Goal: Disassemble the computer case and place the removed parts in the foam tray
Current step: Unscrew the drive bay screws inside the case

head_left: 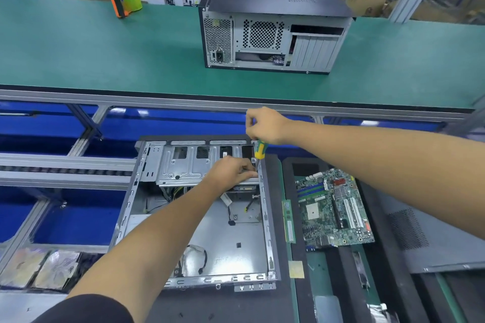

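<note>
An open grey computer case (223, 244) lies flat before me, its floor bare apart from loose cables. My right hand (265, 124) grips a yellow-green screwdriver (260, 151) held upright, its shaft pointing down at the right end of the drive cage (183, 168). My left hand (232, 173) rests on the cage's right end, fingers curled and pinching at the spot by the screwdriver tip. To the right, the black foam tray (291, 191) holds a green motherboard (333, 207) and a memory stick (288, 220).
A closed second computer case (270, 23) stands on the green conveyor belt (105, 47) beyond, with an orange and green tape dispenser (126, 1) at far left. A grey side panel (430, 238) lies at right. Foil-wrapped drives (39, 267) sit at lower left.
</note>
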The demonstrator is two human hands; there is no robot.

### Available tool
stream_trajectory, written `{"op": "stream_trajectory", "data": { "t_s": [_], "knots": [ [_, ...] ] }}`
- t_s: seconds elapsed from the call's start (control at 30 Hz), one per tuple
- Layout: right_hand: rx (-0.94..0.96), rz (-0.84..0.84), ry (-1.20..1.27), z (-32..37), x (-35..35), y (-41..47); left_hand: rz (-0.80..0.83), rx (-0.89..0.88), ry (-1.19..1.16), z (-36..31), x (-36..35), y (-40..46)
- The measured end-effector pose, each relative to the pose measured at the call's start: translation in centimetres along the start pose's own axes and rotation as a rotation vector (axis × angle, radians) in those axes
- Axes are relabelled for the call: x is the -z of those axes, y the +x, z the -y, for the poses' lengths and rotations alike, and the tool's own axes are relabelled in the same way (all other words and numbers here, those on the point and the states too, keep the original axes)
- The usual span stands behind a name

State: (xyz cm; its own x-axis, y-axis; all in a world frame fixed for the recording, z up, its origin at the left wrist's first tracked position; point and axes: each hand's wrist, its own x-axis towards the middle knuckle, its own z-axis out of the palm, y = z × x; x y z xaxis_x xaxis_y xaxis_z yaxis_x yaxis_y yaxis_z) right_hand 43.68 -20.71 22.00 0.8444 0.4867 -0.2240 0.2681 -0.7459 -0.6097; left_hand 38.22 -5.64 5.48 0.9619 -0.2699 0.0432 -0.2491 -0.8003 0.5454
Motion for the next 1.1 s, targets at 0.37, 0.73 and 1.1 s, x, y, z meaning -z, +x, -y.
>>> {"op": "stream_trajectory", "data": {
  "t_s": [0.37,0.73,1.1],
  "knots": [
    [-0.295,-0.178,0.201,-0.5,-0.8,-0.6,0.011,0.006,0.001,-0.2,0.1,-0.3],
    [-0.002,0.250,-0.496,1.9,1.9,-1.7,-0.036,0.008,-0.027,-0.7,0.4,-0.4],
    [0.099,0.334,-0.859,3.5,1.1,-1.1,-0.003,0.069,-0.049,-1.2,0.7,-0.6]
  ]
}}
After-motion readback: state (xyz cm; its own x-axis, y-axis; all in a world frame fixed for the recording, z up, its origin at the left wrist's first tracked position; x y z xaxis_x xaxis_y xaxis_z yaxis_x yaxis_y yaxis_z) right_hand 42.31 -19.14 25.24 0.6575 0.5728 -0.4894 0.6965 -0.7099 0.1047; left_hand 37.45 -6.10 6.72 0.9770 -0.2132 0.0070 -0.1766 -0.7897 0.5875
